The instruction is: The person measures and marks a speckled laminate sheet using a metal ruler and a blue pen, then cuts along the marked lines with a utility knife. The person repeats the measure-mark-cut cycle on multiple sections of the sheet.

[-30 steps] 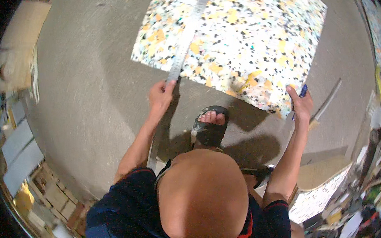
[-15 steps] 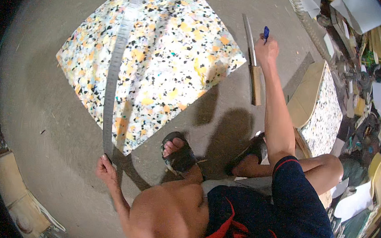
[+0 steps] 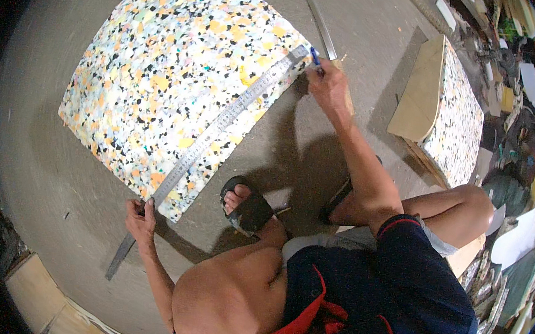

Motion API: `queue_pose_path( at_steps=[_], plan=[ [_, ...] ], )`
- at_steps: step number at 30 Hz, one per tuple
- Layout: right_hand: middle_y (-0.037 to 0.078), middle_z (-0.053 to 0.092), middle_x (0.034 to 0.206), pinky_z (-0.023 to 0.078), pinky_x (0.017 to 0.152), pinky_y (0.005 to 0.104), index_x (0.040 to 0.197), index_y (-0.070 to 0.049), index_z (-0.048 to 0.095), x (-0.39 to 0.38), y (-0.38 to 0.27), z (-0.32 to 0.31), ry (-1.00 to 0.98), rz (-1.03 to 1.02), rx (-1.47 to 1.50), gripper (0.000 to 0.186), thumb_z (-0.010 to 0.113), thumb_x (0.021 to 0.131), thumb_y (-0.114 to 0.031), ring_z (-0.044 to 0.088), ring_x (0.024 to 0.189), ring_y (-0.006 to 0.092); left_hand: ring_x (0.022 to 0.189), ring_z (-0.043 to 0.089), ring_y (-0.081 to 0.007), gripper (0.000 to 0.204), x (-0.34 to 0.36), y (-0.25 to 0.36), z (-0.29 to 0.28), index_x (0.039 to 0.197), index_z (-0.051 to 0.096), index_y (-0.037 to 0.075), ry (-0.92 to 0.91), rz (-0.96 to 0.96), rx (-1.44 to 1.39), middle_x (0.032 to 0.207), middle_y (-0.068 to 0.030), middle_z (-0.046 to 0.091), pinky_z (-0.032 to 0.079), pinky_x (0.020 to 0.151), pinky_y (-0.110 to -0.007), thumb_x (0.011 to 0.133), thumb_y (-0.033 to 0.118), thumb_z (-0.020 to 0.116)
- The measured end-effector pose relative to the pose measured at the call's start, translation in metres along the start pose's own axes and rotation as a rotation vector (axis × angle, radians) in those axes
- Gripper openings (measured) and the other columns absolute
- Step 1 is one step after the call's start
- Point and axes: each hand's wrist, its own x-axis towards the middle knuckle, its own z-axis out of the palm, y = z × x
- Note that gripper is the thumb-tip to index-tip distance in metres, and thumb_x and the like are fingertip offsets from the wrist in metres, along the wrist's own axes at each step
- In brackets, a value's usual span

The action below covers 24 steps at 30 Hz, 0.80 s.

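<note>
A large speckled foam sheet [image 3: 154,74] in white, orange and black lies on the floor before me. Along its near right edge rests a long metal ruler [image 3: 226,119]. My left hand [image 3: 140,221] is closed on the ruler at the sheet's near left edge, and the ruler's tail sticks out past the hand. Between the fingers of my right hand [image 3: 329,88] is a blue pen [image 3: 315,58], its tip close to the ruler's far end at the sheet's right corner. Partly hidden by that hand is a wooden-handled knife [image 3: 320,26], its long blade pointing away.
To the right stands a cushion-like foam block [image 3: 459,117] with a tan side. Scraps and offcuts [image 3: 519,240] pile up along the right rim. Tan boards [image 3: 34,290] lie at the lower left. My sandalled foot [image 3: 248,210] is close to the sheet's near edge.
The ruler has swung from lying across the sheet's left part to lying along its near right edge. My right hand has moved left with the pen, to the sheet's corner.
</note>
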Motion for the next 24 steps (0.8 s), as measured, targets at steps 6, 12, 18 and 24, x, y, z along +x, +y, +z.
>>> queue_pose_path(
  at_steps=[6, 12, 18, 24],
  plan=[
    [0.007, 0.064, 0.078, 0.049, 0.062, 0.0345, 0.109, 0.003, 0.068, 0.012, -0.01, 0.016, 0.064, 0.1, 0.119, 0.029, 0.072, 0.092, -0.021, 0.056, 0.068, 0.015, 0.058, 0.046, -0.0117, 0.051, -0.002, 0.022, 0.009, 0.115, 0.051, 0.006, -0.029, -0.208, -0.053, 0.062, -0.0016, 0.052, 0.039, 0.057, -0.03, 0.084, 0.031, 0.083],
    [0.011, 0.069, 0.085, 0.053, 0.07, 0.0341, 0.118, 0.001, 0.071, 0.052, 0.003, 0.018, 0.062, 0.252, 0.113, 0.047, 0.079, 0.081, -0.028, 0.063, 0.076, 0.0176, 0.064, 0.052, -0.0169, 0.071, -0.006, 0.027, 0.01, 0.125, 0.047, 0.004, -0.005, -0.263, 0.089, 0.066, -0.0028, 0.055, 0.043, 0.063, -0.036, 0.078, 0.038, 0.087],
    [0.013, 0.072, 0.095, 0.055, 0.077, 0.0353, 0.125, -0.003, 0.07, 0.063, -0.003, 0.02, -0.024, 0.262, 0.034, 0.051, 0.079, 0.081, -0.028, 0.067, 0.084, 0.0198, 0.065, 0.052, -0.0187, 0.075, -0.01, 0.035, 0.007, 0.129, 0.046, 0.003, -0.042, -0.294, 0.087, 0.067, -0.0034, 0.057, 0.044, 0.064, -0.038, 0.076, 0.036, 0.087],
    [0.009, 0.072, 0.094, 0.054, 0.075, 0.0343, 0.119, -0.004, 0.072, 0.064, 0.0, 0.029, -0.065, 0.389, 0.133, 0.039, 0.078, 0.085, -0.022, 0.066, 0.084, 0.0172, 0.067, 0.055, -0.0192, 0.076, -0.004, 0.042, 0.002, 0.133, 0.044, 0.002, -0.106, -0.339, 0.051, 0.069, -0.0044, 0.06, 0.045, 0.066, -0.037, 0.077, 0.034, 0.086]
  ],
)
